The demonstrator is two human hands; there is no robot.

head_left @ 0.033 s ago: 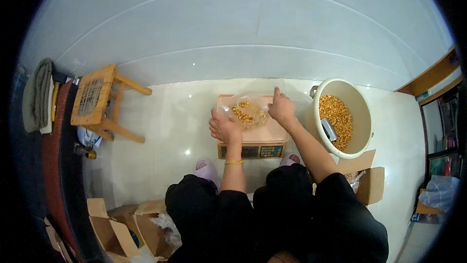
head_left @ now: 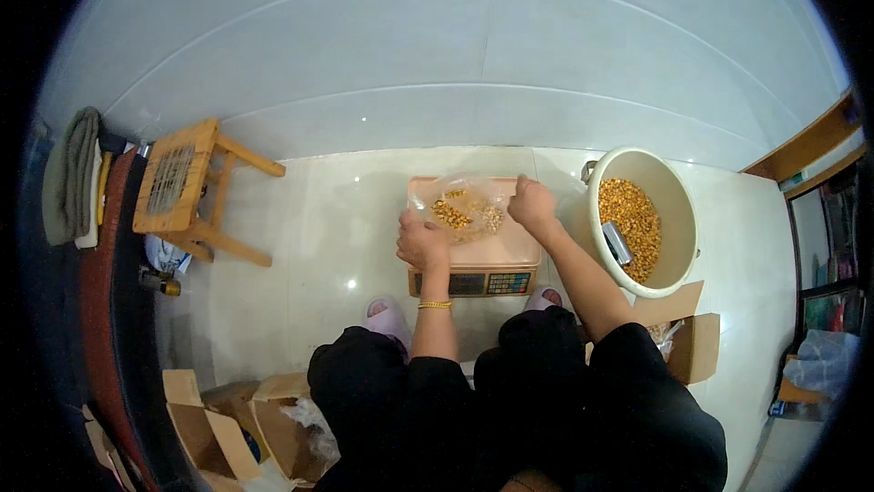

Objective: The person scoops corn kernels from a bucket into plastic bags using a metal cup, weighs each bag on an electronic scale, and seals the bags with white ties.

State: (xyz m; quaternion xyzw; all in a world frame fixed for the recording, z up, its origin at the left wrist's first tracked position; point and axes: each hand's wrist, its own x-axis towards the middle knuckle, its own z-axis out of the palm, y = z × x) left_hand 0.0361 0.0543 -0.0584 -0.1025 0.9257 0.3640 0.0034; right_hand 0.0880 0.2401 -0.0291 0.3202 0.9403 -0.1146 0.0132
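Observation:
A clear plastic bag with some golden corn kernels in its bottom lies over the pale pink top of a digital weighing scale. My left hand grips the bag's left edge, fingers curled, with a gold bracelet on that wrist. At the bag's right end my right hand is closed on the plastic, thumb pointing up. The bag is stretched between both hands. The scale's dark display and keypad face me.
Right of the scale stands a cream bucket holding corn kernels and a metal scoop. A wooden stool is at the left by the wall. Open cardboard boxes sit lower left, another box behind my right arm.
My right hand's raised finger has come down and the hand has closed on the bag's edge. My left hand has shifted slightly, and the bag looks more spread out.

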